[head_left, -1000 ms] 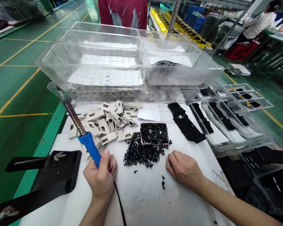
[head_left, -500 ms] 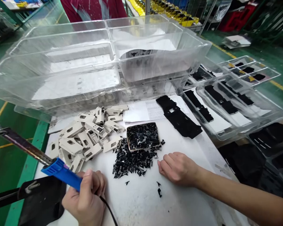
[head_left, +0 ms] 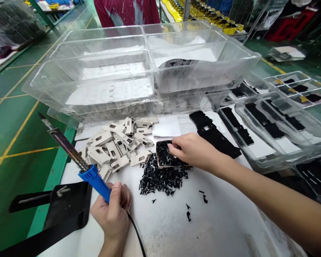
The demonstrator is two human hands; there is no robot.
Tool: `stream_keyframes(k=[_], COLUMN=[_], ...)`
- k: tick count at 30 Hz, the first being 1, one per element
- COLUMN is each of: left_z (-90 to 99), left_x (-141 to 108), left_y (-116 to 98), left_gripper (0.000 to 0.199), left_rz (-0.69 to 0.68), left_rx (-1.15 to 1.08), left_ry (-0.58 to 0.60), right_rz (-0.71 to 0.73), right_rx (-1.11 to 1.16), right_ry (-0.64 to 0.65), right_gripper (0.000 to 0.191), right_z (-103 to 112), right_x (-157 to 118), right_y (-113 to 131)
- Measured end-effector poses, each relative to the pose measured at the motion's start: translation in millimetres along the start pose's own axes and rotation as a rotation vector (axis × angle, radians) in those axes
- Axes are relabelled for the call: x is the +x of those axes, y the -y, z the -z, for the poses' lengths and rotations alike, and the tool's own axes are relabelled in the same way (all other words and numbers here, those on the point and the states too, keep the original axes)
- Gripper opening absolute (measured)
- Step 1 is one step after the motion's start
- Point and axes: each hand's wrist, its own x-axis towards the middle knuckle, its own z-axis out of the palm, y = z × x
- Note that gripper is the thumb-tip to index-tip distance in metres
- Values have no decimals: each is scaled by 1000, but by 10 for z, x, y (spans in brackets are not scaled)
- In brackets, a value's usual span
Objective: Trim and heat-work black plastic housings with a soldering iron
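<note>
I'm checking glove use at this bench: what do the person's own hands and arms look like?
The left hand and right hand are both bare, with no gloves, finger cots or rings showing. The right forearm has no sleeve, watch or band in view, and the left wrist shows no cuff or band either.

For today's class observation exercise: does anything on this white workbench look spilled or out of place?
Yes: small black plastic pieces lie heaped outside the shallow beige-rimmed tray beneath the right hand, looking spilled across the white table top, and a few strays sit well apart from the heap.
</note>
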Motion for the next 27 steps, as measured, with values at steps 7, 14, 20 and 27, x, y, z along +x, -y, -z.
stream_keyframes(k=[7,14,20,27], left_z=[14,63,83,89], left_x=[3,-5,-7,-7], left_y=[15,51,70,82], left_gripper=[40,40,43,44], left_rz=[-13,-13,-4,-20], left_rx=[-21,48,60,77], left_ry=[39,44,43,54], right_rz=[32,56,-65,-39], right_rx=[-157,91,-297,-597], right_ry=[139,-112,-89,-159], right_gripper=[27,15,46,41], right_z=[128,436,-89,-599], right_x=[219,-195,-1104,-1592], right_y=[47,70,68,160])
